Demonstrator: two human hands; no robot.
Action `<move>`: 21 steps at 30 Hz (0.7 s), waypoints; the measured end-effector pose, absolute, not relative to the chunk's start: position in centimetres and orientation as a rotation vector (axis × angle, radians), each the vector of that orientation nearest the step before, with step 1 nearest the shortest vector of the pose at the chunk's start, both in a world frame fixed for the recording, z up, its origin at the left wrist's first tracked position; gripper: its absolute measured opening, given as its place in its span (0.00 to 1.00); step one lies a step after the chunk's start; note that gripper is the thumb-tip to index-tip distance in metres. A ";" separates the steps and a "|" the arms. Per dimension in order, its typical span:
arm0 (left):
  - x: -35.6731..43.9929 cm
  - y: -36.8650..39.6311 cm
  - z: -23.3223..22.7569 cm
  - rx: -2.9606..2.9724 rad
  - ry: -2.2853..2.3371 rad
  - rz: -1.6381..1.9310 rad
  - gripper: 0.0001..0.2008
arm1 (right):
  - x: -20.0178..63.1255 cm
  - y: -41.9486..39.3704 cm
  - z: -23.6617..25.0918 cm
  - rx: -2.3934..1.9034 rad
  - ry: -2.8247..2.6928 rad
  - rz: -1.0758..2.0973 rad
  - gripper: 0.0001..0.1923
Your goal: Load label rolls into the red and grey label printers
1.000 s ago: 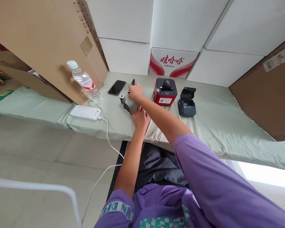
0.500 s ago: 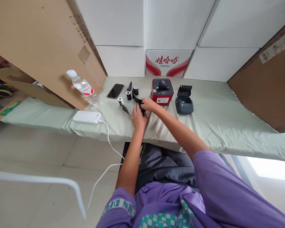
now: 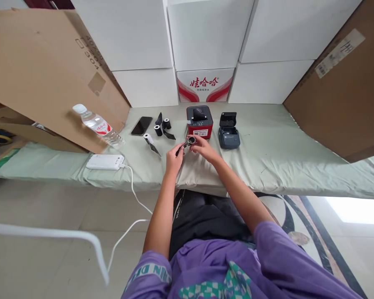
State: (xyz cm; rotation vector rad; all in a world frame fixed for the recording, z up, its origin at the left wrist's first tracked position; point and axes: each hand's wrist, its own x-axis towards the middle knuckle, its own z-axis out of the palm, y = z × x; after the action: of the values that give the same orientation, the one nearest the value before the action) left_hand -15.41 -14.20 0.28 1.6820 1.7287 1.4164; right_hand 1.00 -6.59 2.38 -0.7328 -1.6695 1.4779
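Fingers of your right hand are closing around a small black roll, and the fingers of your left hand are pinching the loose dark strip that is coming off it. You are holding the roll just above the near edge of the cloth-covered bench, in front of the red printer, not touching it.

To do this step well, I think you should be keeping the roll steady in the right hand and letting only the left hand pull, so the strip is staying flat and is not twisting. Pull slowly and straight; a thin strip like this is probably creasing easily. Keep both hands over the bench, so a dropped roll is not falling to the floor.

Toward the far edge, two more black rolls are lying near a phone, and a white roll is lying nearer to you. A dark grey printer is standing open just beside the red one. At the left end a water bottle and a white power bank are resting.
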 end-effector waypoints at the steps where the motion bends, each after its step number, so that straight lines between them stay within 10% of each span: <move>1: -15.4 -14.2 0.2 1.643 1.677 1.402 0.18 | 1.3 -6.8 1.9 -0.741 -1.681 1.397 0.26; 7: -15.7 -14.0 -0.7 1.523 1.397 1.401 0.21 | 2.2 -7.5 0.9 -0.872 -1.754 0.983 0.20; 21: -15.5 -14.4 -0.1 1.606 1.447 1.294 0.22 | 2.3 -7.2 0.3 -0.642 -1.447 1.266 0.23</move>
State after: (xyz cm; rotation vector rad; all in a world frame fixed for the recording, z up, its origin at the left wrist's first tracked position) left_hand -15.51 -14.44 -0.11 1.6065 1.4466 1.2936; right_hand 2.27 -7.17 0.32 -0.6425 -1.4475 1.2665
